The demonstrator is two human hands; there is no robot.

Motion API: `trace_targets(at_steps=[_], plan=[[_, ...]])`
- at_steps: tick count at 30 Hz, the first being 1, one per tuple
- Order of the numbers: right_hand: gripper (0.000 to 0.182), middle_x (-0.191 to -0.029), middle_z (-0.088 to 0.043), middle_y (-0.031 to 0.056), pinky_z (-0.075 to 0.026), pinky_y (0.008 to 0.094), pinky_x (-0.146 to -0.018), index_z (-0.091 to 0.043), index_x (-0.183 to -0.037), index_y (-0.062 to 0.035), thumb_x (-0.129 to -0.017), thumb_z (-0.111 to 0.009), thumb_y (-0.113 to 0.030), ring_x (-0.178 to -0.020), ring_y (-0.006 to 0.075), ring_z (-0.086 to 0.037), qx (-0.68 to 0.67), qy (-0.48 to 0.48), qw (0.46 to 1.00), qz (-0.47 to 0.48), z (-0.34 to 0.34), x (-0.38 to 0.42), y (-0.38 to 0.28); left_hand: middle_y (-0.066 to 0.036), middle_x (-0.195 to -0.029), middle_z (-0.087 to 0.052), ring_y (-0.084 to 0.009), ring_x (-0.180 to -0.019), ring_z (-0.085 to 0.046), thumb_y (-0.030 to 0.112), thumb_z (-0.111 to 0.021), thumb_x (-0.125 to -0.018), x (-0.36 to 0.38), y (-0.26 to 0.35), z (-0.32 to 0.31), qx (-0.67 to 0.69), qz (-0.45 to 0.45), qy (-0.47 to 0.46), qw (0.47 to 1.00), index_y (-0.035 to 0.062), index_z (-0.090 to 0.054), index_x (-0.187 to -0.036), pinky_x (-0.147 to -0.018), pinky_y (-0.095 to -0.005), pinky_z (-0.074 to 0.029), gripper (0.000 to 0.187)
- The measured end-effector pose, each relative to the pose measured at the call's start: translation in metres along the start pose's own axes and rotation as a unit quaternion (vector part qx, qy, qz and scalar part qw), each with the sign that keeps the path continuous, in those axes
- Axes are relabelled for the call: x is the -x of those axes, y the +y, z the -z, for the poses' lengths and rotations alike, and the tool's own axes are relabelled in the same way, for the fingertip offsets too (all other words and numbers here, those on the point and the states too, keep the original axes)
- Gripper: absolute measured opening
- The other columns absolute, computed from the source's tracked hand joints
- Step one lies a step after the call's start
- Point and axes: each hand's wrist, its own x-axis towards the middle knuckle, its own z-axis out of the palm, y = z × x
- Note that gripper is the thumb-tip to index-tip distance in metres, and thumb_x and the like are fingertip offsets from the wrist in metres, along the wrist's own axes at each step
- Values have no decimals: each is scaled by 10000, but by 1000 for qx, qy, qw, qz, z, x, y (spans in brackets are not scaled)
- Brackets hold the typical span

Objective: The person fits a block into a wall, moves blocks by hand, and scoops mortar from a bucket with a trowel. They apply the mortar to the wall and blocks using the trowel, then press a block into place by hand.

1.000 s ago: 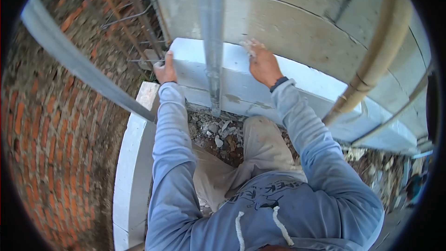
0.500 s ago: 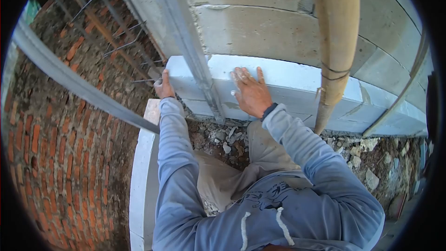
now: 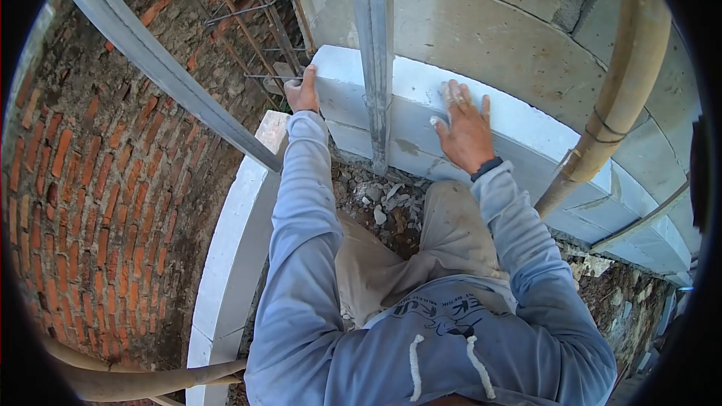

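Note:
A long white block [image 3: 425, 81] lies on the low block course against the grey block wall [image 3: 466, 26]. My left hand [image 3: 303, 92] is at the block's left end, its thumb up along the end edge and its other fingers partly hidden behind the corner. My right hand [image 3: 466, 128] rests on the block's top edge and front face with the fingers spread; pale dust coats the fingertips. Between my hands, a grey metal channel [image 3: 372, 68] stands in front of the block.
Rusty rebar [image 3: 259, 11] and a red brick wall [image 3: 98, 233] are on the left. Another white block wall [image 3: 233, 271] runs beside my left arm. A bamboo pole [image 3: 628, 68] leans at the right. Rubble [image 3: 380, 199] covers the ground near my knees.
The view has shifted and turned, so the block and channel appear farther right. My right hand has moved slightly along the block, away from the channel. My left hand remains at the block's end.

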Motion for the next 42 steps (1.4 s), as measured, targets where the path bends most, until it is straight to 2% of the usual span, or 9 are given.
trace_targets(at_steps=[14, 23, 25, 30, 32, 35, 38, 40, 42], plan=[[474, -1282, -357, 202, -80, 524, -1015, -461, -1170, -7, -760, -554, -225, -1260, 337, -211, 2, 28, 999, 35, 33, 34, -5, -80, -768, -518, -162, -701, -472, 487, -691, -632, -1, -4, 1, 16, -44, 20, 999, -39, -487, -803, -665, -276, -398, 589], [480, -1307, -305, 223, -131, 481, -1024, -457, -1178, -15, -782, -535, -274, -1251, 364, -216, -131, -100, 986, 32, 53, 84, -31, -260, -928, -570, -348, -897, -544, 507, -541, -742, 43, 49, 28, -133, -16, -81, 988, -81, -557, -899, -746, -383, -404, 608], [492, -1303, -309, 227, -145, 467, -1026, -447, -1189, -18, -788, -526, -291, -1245, 368, -227, -154, -136, 977, 52, 71, 86, -39, -246, -998, -558, -390, -985, -496, 536, -403, -801, 64, 37, 40, -241, 164, 6, 956, -22, -572, -972, -829, -414, -373, 608], [500, -1224, -391, 233, -223, 479, -990, -455, -1158, -10, -775, -529, -324, -1170, 379, -335, -236, -250, 937, 62, 130, 70, -49, -233, -962, -573, -351, -954, -522, 523, -427, -795, 143, 60, 103, -372, 146, -113, 910, -46, -581, -910, -823, -404, -380, 601], [418, -1050, -526, 225, -329, 463, -913, -530, -1041, -8, -765, -533, -322, -1043, 360, -467, -218, -201, 952, 71, 157, 66, -51, -230, -955, -576, -343, -948, -527, 521, -431, -793, 166, 68, 132, -406, 155, -139, 890, -50, -582, -898, -822, -402, -381, 600], [280, -672, -597, 176, -432, 465, -710, -607, -728, -13, -738, -532, -282, -691, 341, -578, -244, -299, 919, 79, 202, 55, -51, -207, -930, -589, -320, -927, -537, 515, -453, -785, 184, 55, 194, -365, 352, -194, 840, -52, -593, -840, -787, -397, -400, 586], [267, -686, -602, 182, -465, 434, -650, -622, -681, -28, -736, -526, -270, -689, 334, -593, -253, -300, 916, 87, 227, 62, -46, -188, -897, -593, -303, -868, -549, 472, -487, -775, 207, 82, 257, -325, 449, -146, 819, -11, -590, -893, -738, -399, -423, 508], [217, -676, -600, 184, -472, 426, -635, -621, -638, -31, -687, -531, -222, -687, 333, -592, -255, -323, 910, 54, 253, 64, -39, -166, -1141, -520, -348, -995, -526, 401, -539, -801, 207, 88, 299, -203, 536, -142, 807, 34, -394, -1220, -771, -462, -421, 576], [179, -664, -601, 177, -477, 419, -638, -629, -648, -37, -638, -532, -187, -686, 328, -594, -257, -324, 910, 16, 279, 72, -28, -151, -1014, -564, -318, -880, -554, 379, -502, -802, 233, 130, 312, -353, 427, -241, 797, 71, -467, -1118, -724, -440, -435, 443]])
